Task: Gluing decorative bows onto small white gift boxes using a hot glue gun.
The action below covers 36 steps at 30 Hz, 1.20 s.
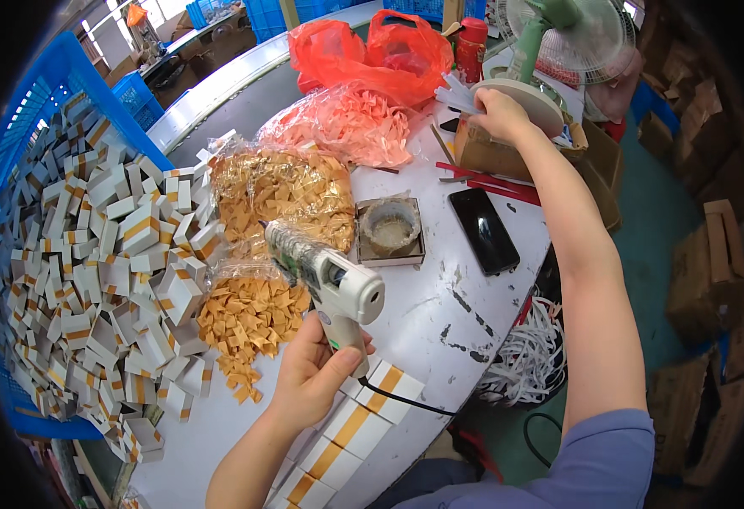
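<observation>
My left hand [317, 369] grips the handle of a white glue gun [329, 276], its nozzle tilted up and away to the left. A black cord trails from the handle toward the right. At the far right of the table, my right hand [497, 116] pinches at translucent glue sticks [456, 93] above a small cardboard box [492, 155]. Part of the fingers is hidden there. Below the glue gun runs a row of white boxes with orange ribbon bands [363, 424]. Loose orange ribbon pieces [249, 318] lie to the left of the gun.
A blue crate [54, 81] and a large heap of white boxes [134, 246] fill the left. Bags of orange [283, 191] and pink pieces [346, 127] lie behind. A round dish [390, 226], a phone [484, 229] and a green fan [550, 38] stand or lie to the right.
</observation>
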{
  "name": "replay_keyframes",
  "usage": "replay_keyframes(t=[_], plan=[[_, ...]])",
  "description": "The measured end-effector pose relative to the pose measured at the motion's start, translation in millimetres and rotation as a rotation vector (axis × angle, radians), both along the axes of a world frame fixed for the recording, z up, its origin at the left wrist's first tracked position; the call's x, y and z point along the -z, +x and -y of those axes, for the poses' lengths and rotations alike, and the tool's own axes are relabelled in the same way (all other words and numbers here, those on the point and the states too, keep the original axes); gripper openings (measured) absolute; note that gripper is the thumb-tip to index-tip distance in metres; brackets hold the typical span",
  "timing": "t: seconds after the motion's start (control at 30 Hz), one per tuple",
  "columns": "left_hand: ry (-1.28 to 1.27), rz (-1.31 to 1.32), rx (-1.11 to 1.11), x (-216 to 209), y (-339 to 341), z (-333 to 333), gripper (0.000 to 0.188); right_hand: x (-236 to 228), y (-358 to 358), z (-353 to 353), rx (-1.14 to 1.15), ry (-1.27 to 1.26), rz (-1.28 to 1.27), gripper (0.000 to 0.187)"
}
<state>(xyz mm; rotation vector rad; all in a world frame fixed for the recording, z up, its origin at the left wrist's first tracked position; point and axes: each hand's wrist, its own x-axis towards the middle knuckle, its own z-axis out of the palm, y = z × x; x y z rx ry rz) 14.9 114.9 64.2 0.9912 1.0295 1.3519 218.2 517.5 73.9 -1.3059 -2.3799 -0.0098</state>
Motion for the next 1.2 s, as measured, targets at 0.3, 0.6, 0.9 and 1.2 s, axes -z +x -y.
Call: replay_keyframes(t=[0.3,0.6,0.9,1.2], plan=[[0.039,-0.022,0.034,-2,6,-19,0.028,-10,16,3,-0.060,-0.076,-0.046,0.020],[-0.005,0.177,-0.033,4,19,-43,0.037,-50,-17,196,-0.772,0.343,-0.441,0.025],[0.048,0.009,-0.117,3,35,-26,0.035,-61,14,276,-0.429,0.676,0.172,0.029],[0.286,-0.524,-0.279,15,47,9,0.027,-46,34,316,-0.519,-0.714,-0.516,0.021]])
